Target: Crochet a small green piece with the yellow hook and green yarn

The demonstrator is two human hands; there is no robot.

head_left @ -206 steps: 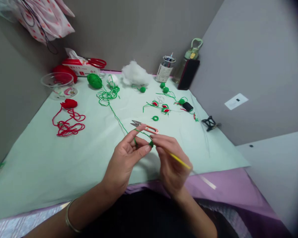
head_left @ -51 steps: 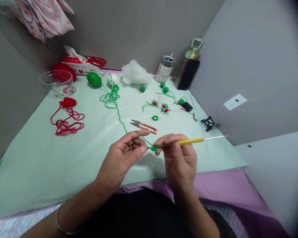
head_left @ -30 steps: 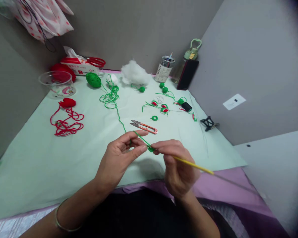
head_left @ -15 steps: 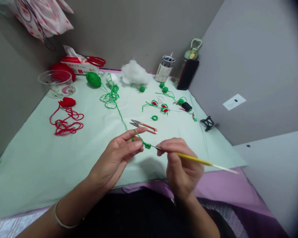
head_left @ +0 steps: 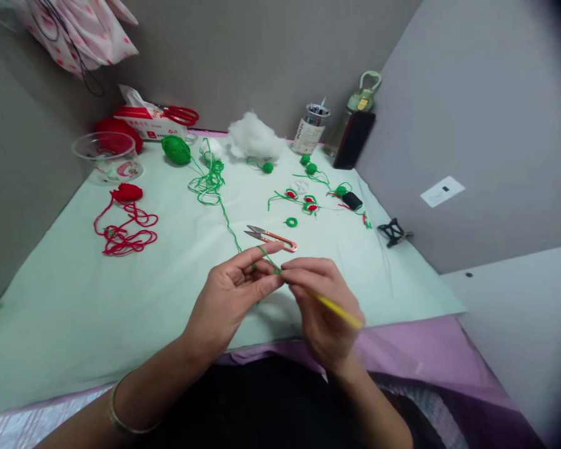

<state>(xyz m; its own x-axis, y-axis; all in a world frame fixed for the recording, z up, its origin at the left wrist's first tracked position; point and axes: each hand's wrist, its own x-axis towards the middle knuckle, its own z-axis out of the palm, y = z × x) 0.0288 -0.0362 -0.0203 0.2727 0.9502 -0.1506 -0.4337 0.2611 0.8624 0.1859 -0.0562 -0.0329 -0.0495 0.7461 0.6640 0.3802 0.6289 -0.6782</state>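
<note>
The left hand [head_left: 231, 294], fingers partly curled, pinches a small green yarn piece [head_left: 277, 270], mostly hidden, between its fingertips at lower centre. The right hand [head_left: 328, 305], fingertips bunched narrowly just beside it, grips a yellow-handled tool [head_left: 337, 309] slanting toward lower right. A green strand [head_left: 232, 231] runs from the left index finger up the tabletop [head_left: 98, 312] to a tangle [head_left: 210, 179] left of centre.

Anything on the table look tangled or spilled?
Green yarn lies heaped rather than wound, a possible snag, with a strand leading to the left hand; red yarn sprawls in loops. Nothing looks spilled.
</note>
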